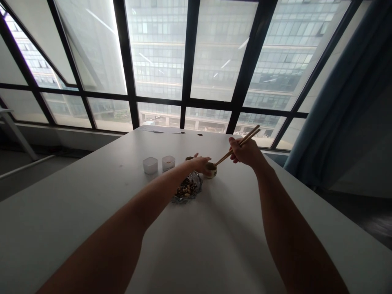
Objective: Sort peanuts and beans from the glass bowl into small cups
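Note:
My right hand holds a pair of wooden chopsticks, slanting down to the left with their tips at the mouth of a small pale cup. The cup has a dark mark on its side. My left hand reaches across and grips the cup from its left, some fingers sticking up. Under my left forearm a crinkled silver glass-like or foil dish holds mixed brown and tan bits, like nuts or seeds. Another small round dark-topped vessel is partly hidden behind the left hand.
Two translucent plastic tubs, one at left and one with a little inside, stand left of the dish. All rest on a white table. Papers lie at its far edge, before large windows. A blue curtain hangs right.

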`<action>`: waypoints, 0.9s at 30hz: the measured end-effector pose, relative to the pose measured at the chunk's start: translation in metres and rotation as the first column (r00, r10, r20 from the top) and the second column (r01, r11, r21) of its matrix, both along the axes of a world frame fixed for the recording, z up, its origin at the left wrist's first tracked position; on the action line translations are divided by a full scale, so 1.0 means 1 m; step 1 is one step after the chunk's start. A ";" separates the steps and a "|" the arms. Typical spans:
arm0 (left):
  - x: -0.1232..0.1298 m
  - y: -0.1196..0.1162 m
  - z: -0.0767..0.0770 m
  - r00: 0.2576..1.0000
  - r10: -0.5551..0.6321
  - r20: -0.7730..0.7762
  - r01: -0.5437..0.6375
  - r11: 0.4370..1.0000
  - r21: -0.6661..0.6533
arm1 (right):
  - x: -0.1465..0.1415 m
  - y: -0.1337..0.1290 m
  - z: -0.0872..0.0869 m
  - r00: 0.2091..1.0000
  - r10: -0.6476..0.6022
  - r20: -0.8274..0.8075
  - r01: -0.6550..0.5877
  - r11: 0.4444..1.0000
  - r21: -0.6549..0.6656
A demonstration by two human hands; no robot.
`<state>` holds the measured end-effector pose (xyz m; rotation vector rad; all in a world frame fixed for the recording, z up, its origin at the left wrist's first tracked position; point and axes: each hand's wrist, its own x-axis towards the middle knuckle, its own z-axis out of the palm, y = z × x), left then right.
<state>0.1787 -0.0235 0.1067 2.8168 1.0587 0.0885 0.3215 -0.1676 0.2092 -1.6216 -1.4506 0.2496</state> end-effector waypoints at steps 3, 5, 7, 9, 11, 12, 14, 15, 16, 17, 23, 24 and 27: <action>0.001 -0.002 -0.002 0.997 -0.067 0.040 0.064 0.996 0.058 | 0.000 0.001 0.000 1.000 0.026 0.013 -0.026 1.000 -0.001; -0.001 -0.005 -0.004 0.984 -0.166 0.069 0.152 0.973 0.176 | 0.001 0.002 -0.002 0.998 0.052 0.034 -0.052 0.999 -0.010; -0.004 -0.007 -0.007 0.964 -0.253 0.086 0.220 0.935 0.279 | 0.002 0.004 -0.004 0.996 0.078 0.048 -0.077 0.997 -0.022; -0.006 -0.008 -0.010 0.955 -0.277 0.102 0.234 0.921 0.310 | 0.005 0.008 -0.008 0.994 0.099 0.049 -0.097 0.995 -0.033; -0.007 -0.008 -0.010 0.958 -0.263 0.117 0.218 0.927 0.305 | 0.008 0.012 -0.013 0.990 0.132 0.054 -0.130 0.990 -0.046; -0.007 -0.009 -0.010 0.961 -0.250 0.118 0.206 0.932 0.298 | 0.010 0.015 -0.016 0.987 0.150 0.065 -0.146 0.988 -0.053; -0.008 -0.009 -0.009 0.969 -0.220 0.116 0.180 0.943 0.280 | 0.011 0.018 -0.019 0.980 0.173 0.101 -0.167 0.984 -0.068; -0.008 -0.009 -0.008 0.973 -0.201 0.116 0.165 0.949 0.268 | 0.011 0.018 -0.019 0.978 0.172 0.116 -0.164 0.984 -0.075; -0.008 -0.009 -0.007 0.977 -0.180 0.117 0.146 0.957 0.252 | 0.010 0.018 -0.018 0.979 0.161 0.125 -0.152 0.985 -0.079; -0.009 -0.010 -0.006 0.981 -0.153 0.117 0.123 0.965 0.233 | 0.009 0.016 -0.016 0.982 0.142 0.125 -0.133 0.988 -0.078; -0.008 -0.012 -0.001 0.999 -0.018 0.048 0.011 0.990 0.141 | -0.007 0.001 -0.001 0.995 0.090 0.031 -0.092 0.993 0.074; -0.008 -0.012 0.000 0.999 -0.015 0.032 0.011 0.991 0.132 | -0.010 -0.002 0.000 0.993 0.116 0.012 -0.116 0.988 0.102; -0.018 -0.013 0.006 1.000 -0.004 0.031 0.000 0.994 0.110 | -0.015 -0.006 0.003 0.974 0.225 -0.030 -0.219 0.966 0.139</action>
